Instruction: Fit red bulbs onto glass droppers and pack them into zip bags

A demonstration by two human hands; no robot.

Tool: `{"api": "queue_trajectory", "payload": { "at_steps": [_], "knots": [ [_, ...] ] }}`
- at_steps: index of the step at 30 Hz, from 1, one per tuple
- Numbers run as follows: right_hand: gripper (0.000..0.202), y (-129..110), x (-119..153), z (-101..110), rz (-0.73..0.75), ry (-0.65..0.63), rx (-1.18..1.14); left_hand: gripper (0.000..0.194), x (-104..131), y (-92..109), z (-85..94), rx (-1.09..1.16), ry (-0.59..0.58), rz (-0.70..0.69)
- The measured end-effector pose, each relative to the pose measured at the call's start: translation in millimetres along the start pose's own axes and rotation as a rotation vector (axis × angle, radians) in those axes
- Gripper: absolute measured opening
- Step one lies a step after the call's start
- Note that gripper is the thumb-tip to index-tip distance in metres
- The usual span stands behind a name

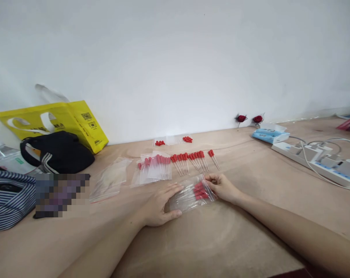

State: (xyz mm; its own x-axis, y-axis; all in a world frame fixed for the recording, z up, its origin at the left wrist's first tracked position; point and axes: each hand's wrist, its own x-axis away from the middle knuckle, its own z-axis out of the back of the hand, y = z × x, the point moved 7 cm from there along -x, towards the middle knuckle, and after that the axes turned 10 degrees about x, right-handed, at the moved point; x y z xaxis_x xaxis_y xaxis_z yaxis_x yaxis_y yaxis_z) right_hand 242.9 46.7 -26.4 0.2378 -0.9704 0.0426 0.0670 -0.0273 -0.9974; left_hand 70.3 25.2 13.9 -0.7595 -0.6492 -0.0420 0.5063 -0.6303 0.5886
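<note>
A clear zip bag (186, 196) lies on the table before me, with several red-bulbed droppers (200, 190) inside, their clear tubes pointing left. My left hand (160, 204) rests at the bag's left end, thumb and fingers spread apart around it. At the opposite end, my right hand (219, 186) pinches the bag's upper right corner between thumb and fingers. Just beyond the bag, loose droppers (195, 157) lie in small groups, red bulbs away from me. Left of these, more filled bags (159, 170) overlap one another.
Flat clear bags (109, 179) lie to the left. Two small bags of red bulbs (188, 139) sit near the wall. A yellow tote (76, 123), a black cloth bag (65, 152) and striped fabric (11, 200) stand left; a tissue pack (269, 136) and corded power strip (316, 162) lie right.
</note>
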Motion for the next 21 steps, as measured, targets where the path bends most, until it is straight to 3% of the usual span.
{"api": "queue_trajectory", "payload": {
  "at_steps": [3, 6, 9, 11, 13, 17, 21],
  "knots": [
    [0.031, -2, 2, -11, 0.001, -0.102, -0.053, 0.062, 0, -2, -0.9, -0.003, 0.001, 0.003],
    [0.029, 2, 2, -1, -0.043, -0.068, 0.044, 0.061, 0, -2, -1.6, -0.001, -0.003, -0.008],
    [0.027, 2, -7, 36, -0.075, 0.131, 0.316, 0.062, 0, -2, -1.9, -0.004, -0.011, -0.016],
    [0.018, -7, -17, 71, -0.045, 0.355, 0.56, 0.062, 0, -1, -1.8, -0.009, -0.014, -0.015],
    [0.015, -14, -28, 106, -0.143, 0.584, 0.823, 0.06, 0, -2, -1.5, -0.01, -0.014, -0.013],
    [0.022, -16, -58, 137, -0.269, 0.667, 0.904, 0.058, 0, -1, -1.5, -0.001, -0.011, -0.032],
    [0.013, -10, -80, 138, -0.35, 0.625, 0.886, 0.058, 0, 0, -0.1, 0.007, 0.004, -0.036]
  ]
}}
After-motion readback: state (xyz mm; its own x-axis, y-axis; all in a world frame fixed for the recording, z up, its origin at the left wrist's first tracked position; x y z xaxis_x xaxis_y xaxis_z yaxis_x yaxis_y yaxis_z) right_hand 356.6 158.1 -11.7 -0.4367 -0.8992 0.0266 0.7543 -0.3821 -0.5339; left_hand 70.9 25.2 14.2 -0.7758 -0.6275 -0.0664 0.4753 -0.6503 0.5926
